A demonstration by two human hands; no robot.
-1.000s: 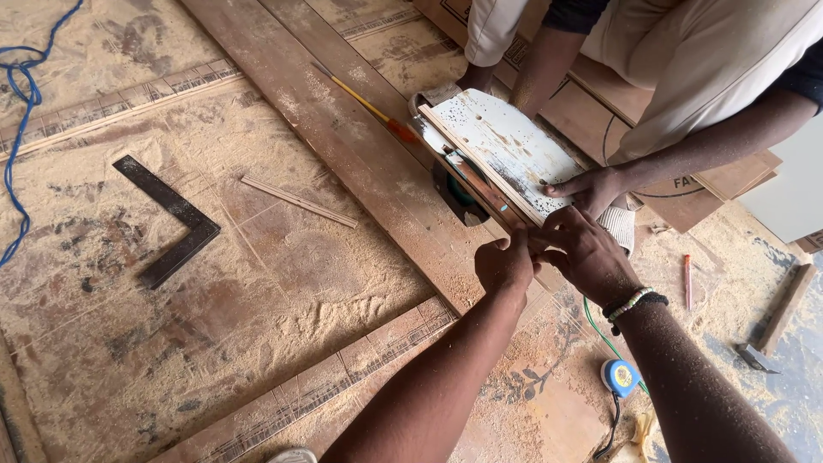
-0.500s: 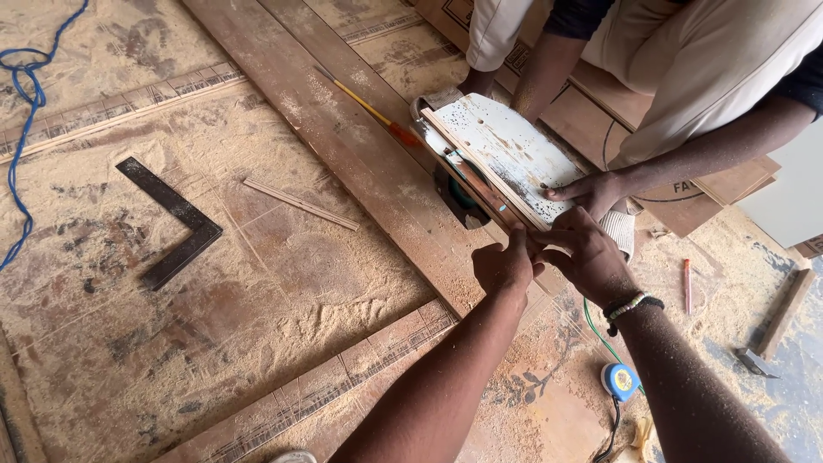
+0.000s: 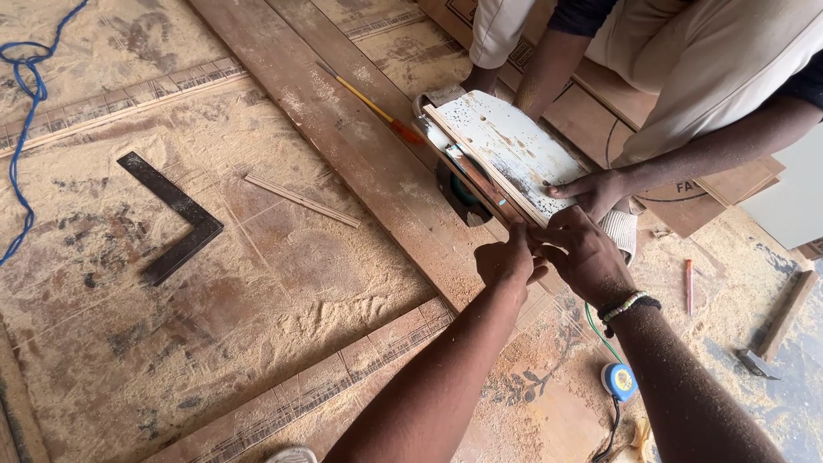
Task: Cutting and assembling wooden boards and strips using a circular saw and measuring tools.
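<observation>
Our left hand and right hand pinch together on a thin wood strip, steadying it against the saw's white base plate; a co-worker's hand, at two o'clock, presses the plate.

You have flat brown cardboard pieces with dark print lying at the floor's upper right edge, under the other person's arm.

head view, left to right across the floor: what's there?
Blue cord → black carpenter's square → thin wood strip → left hand → right hand → red pencil → hammer.
</observation>
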